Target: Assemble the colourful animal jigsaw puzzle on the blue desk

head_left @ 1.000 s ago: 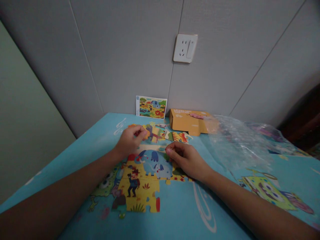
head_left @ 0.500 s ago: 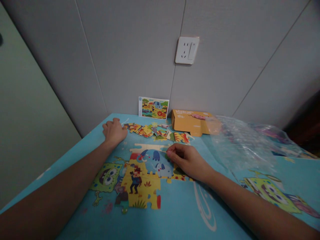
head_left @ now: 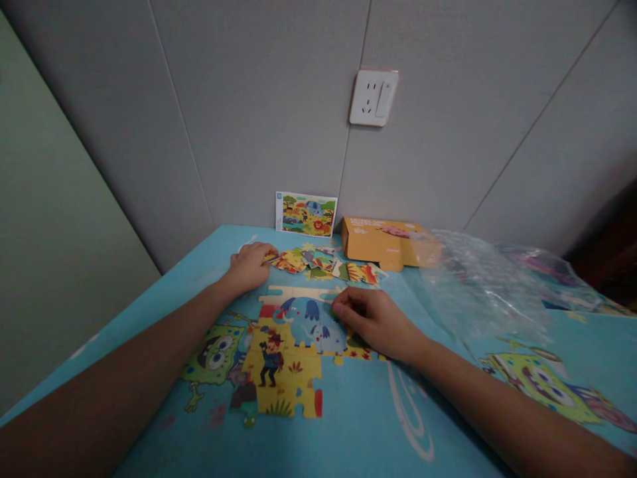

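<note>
My left hand (head_left: 249, 265) reaches to the left end of a row of loose puzzle pieces (head_left: 318, 260), its fingers curled over the end pieces. My right hand (head_left: 373, 320) rests at the right part of the partly joined puzzle (head_left: 286, 358), thumb and forefinger pinched together. A bit of green shows at those fingertips, apparently a puzzle piece, mostly hidden by the hand. The joined part shows two blue elephants and a figure in a hat on yellow ground. My right hand covers some of its right side.
A picture card (head_left: 306, 214) of the whole scene leans on the wall behind the pieces. To its right lies an orange box (head_left: 373, 242), then crumpled clear plastic (head_left: 488, 285). A cartoon-print blue cloth (head_left: 358, 418) covers the table. A socket (head_left: 374, 98) is on the wall.
My left hand has moved right and slightly nearer, onto the left end of the loose pieces, which it now partly covers. My right hand has hardly moved.
</note>
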`<state>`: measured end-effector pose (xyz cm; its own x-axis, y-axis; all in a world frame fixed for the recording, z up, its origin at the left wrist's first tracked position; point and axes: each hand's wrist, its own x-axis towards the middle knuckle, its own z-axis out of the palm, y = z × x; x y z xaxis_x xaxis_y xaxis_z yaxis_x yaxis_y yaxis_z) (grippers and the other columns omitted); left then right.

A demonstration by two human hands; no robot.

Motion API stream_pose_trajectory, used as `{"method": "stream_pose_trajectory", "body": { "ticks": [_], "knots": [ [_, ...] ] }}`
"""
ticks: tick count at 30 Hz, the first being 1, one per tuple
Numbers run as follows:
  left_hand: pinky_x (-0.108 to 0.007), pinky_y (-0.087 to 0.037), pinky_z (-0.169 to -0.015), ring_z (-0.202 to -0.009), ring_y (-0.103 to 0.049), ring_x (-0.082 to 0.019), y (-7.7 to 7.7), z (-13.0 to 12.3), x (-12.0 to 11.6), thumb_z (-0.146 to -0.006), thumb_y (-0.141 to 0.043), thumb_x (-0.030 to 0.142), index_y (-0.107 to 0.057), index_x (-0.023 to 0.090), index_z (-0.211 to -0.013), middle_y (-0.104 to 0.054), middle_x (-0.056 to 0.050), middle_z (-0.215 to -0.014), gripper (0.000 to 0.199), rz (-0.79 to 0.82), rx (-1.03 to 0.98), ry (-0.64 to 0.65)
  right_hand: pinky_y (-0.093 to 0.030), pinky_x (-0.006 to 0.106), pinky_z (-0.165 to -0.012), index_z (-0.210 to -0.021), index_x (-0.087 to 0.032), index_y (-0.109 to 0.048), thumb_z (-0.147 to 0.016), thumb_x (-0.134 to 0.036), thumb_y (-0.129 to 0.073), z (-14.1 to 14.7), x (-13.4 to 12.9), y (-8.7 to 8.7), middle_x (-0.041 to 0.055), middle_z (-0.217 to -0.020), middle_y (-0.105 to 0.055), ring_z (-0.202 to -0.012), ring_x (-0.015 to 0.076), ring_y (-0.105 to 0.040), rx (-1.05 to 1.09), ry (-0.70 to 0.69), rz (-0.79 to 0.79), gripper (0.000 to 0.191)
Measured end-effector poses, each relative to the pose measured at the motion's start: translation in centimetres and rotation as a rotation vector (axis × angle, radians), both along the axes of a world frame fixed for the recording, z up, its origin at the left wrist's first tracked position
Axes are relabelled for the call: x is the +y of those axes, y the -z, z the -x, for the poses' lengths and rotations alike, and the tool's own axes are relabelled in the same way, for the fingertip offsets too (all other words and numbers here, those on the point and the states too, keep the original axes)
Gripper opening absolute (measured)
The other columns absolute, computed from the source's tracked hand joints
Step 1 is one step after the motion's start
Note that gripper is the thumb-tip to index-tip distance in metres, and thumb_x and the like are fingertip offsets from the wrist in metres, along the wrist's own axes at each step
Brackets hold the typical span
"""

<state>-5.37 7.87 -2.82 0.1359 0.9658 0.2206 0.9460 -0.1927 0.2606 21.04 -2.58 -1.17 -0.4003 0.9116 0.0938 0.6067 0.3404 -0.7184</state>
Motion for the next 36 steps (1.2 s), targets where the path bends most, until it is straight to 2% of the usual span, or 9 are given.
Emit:
{"method": "stream_pose_trajectory", "body": {
  "ticks": [4,8,12,17,19,24,30,36],
  "knots": [
    [-0.053,-0.039,-0.092,-0.117,-0.045,-0.034,-0.2,-0.4,-0.3,-0.073,-0.047,0.019,-0.056,0.028,-0.126,-0.055,-0.007,-0.128,0.055,0.009,0.017,-0.011,-0.033,0.022,-0.049,-0.079,-0.016,-0.061,-0.088,-0.031,-0.050,0.0,0.0,0.1,-0.0007,-0.061,-0.056,-0.053,0.0104,-0.047,-0.012,-0.006,0.006,0.021],
    [-0.055,-0.036,-0.094,-0.121,-0.040,-0.035,-0.2,-0.7,-0.7,-0.080,-0.044,0.030,-0.054,0.029,-0.129,-0.052,-0.004,-0.136,0.050,-0.005,0.043,0.064,-0.033,0.023,-0.050,-0.080,-0.016,-0.062,-0.088,-0.030,-0.050,0.0,0.0,0.1,-0.0007,-0.061,-0.056,-0.053,0.0107,-0.047,-0.032,0.002,0.014,0.020],
    [-0.053,-0.033,-0.094,-0.121,-0.039,-0.035,0.0,-0.8,-0.7,-0.081,-0.044,0.032,-0.055,0.031,-0.128,-0.052,-0.001,-0.137,0.048,0.009,0.042,0.075,-0.032,0.023,-0.049,-0.080,-0.016,-0.063,-0.087,-0.030,-0.051,0.1,0.0,0.0,-0.0005,-0.061,-0.056,-0.052,0.0108,-0.047,-0.044,0.000,-0.003,0.020],
    [-0.052,-0.027,-0.096,-0.118,-0.039,-0.035,0.2,-1.2,-1.0,-0.082,-0.046,0.056,-0.049,0.034,-0.134,-0.053,-0.002,-0.136,0.056,-0.027,0.050,0.169,-0.032,0.023,-0.049,-0.081,-0.016,-0.064,-0.087,-0.029,-0.051,0.2,0.0,0.0,-0.0008,-0.060,-0.056,-0.051,0.0104,-0.046,-0.064,0.004,-0.006,0.019],
    [-0.053,-0.026,-0.096,-0.117,-0.039,-0.035,0.3,-1.5,-1.1,-0.083,-0.044,0.061,-0.049,0.036,-0.134,-0.054,-0.003,-0.134,0.057,-0.046,0.061,0.182,-0.031,0.023,-0.049,-0.081,-0.017,-0.064,-0.087,-0.029,-0.050,0.4,0.0,0.0,-0.0009,-0.060,-0.056,-0.051,0.0104,-0.046,-0.077,-0.004,-0.021,0.020],
    [-0.053,-0.026,-0.095,-0.115,-0.040,-0.034,0.0,-2.0,-1.2,-0.083,-0.045,0.058,-0.057,0.038,-0.125,-0.057,-0.003,-0.128,0.048,-0.055,0.043,0.160,-0.031,0.023,-0.051,-0.081,-0.018,-0.065,-0.087,-0.029,-0.052,0.6,-0.1,-0.1,0.0000,-0.063,-0.059,-0.053,0.0109,-0.047,-0.108,-0.019,-0.061,0.019],
    [-0.052,-0.029,-0.095,-0.111,-0.043,-0.033,-0.1,-2.1,-1.2,-0.075,-0.056,0.041,-0.061,0.032,-0.115,-0.060,-0.004,-0.120,0.041,-0.073,0.037,0.120,-0.031,0.023,-0.051,-0.082,-0.017,-0.066,-0.087,-0.029,-0.052,0.6,-0.1,-0.1,0.0001,-0.063,-0.059,-0.053,0.0109,-0.046,-0.107,-0.016,-0.059,0.018],
    [-0.053,-0.031,-0.094,-0.111,-0.043,-0.034,-0.3,-2.1,-1.4,-0.075,-0.055,0.055,-0.062,0.028,-0.110,-0.061,-0.006,-0.116,0.045,-0.064,0.001,0.123,-0.031,0.023,-0.049,-0.082,-0.017,-0.065,-0.087,-0.029,-0.051,0.6,-0.1,-0.1,-0.0012,-0.060,-0.056,-0.050,0.0104,-0.045,-0.108,-0.022,-0.035,0.019]
  ]
}}
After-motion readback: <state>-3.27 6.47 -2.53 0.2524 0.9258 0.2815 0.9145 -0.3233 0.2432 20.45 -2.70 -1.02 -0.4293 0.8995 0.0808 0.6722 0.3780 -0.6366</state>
